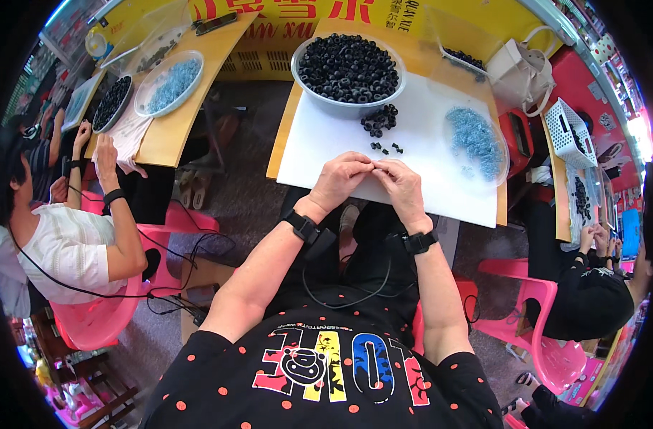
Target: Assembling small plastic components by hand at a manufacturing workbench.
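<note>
Left hand [343, 174] and right hand [403, 187] meet near the centre of the frame, just above the near edge of a white sheet [316, 146]. Grip on both sides: narrow, thumb and fingertips pinched, the two pinches touching or nearly so. Whatever may sit between the fingertips is too small to make out; its direction and long axis cannot be told.

Nearest the hands: three loose black pieces [385, 151] on the sheet, just above the fingertips, strung in a short row running left to right. Above them, a small heap of black pieces [379, 121], long axis slanting from upper right to lower left. Behind it, a round pale bowl [339, 107] at upper centre, heaped with similar pieces, facing every way.

Right of the sheet's middle: clear blue pieces [474, 143] in a shallow clear tray [504, 170].

Surface: sheet lies on a light wooden tabletop [280, 148], wood showing along its left edge.

Room: dark floor [248, 143]; yellow panel [269, 66] with red lettering at top. Cream handbag [514, 75] upper right, white basket [566, 132] beyond it. At left, a person in a white top [72, 239] on a pink chair [97, 314]; at right, a person in black [591, 304] by another pink chair [555, 361].
</note>
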`<state>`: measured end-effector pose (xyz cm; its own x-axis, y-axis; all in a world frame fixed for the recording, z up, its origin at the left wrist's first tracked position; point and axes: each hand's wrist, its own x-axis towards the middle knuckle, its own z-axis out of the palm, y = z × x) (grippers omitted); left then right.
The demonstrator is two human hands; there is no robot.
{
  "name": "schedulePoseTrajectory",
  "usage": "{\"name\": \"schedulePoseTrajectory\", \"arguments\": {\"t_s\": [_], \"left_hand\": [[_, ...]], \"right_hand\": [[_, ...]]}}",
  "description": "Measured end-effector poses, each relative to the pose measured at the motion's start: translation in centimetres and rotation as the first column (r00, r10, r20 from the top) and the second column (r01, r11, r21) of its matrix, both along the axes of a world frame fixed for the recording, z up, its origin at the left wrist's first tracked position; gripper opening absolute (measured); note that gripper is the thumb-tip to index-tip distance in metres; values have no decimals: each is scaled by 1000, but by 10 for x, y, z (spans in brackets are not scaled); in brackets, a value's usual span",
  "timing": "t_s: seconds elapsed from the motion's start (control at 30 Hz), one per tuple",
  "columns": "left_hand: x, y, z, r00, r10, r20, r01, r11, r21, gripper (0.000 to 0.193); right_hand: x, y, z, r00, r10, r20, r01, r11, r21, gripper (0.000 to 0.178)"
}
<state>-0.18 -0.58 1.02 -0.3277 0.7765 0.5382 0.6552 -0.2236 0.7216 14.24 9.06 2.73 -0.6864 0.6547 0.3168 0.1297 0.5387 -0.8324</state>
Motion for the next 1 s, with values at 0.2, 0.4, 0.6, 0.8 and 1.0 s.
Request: {"name": "schedulePoseTrajectory", "arguments": {"t_s": [0.2, 0.4, 0.6, 0.8, 1.0], "left_hand": [[0, 0, -3, 999, -1, -44, 1, 1000, -16, 14], [-1, -1, -10, 988, 33, -149, -29, 999, 27, 13], [-1, 3, -12, 982, 9, -189, 0, 999, 48, 11], [-1, 6, -10, 977, -27, -214, 36, 999, 40, 10], [-7, 7, -14, 970, -36, -240, 43, 999, 23, 10]], "right_hand": [[-2, 5, -6, 1000, 16, -1, -16, 999, 30, 16], [-6, 5, -13, 998, 40, -38, -30, 973, 229, 9], [-6, 3, -17, 998, 40, -50, -22, 948, 317, 8], [-4, 1, -21, 1000, 1, -30, 9, 938, 346, 9], [-3, -2, -18, 999, -30, 35, 14, 925, 381, 9]]}}
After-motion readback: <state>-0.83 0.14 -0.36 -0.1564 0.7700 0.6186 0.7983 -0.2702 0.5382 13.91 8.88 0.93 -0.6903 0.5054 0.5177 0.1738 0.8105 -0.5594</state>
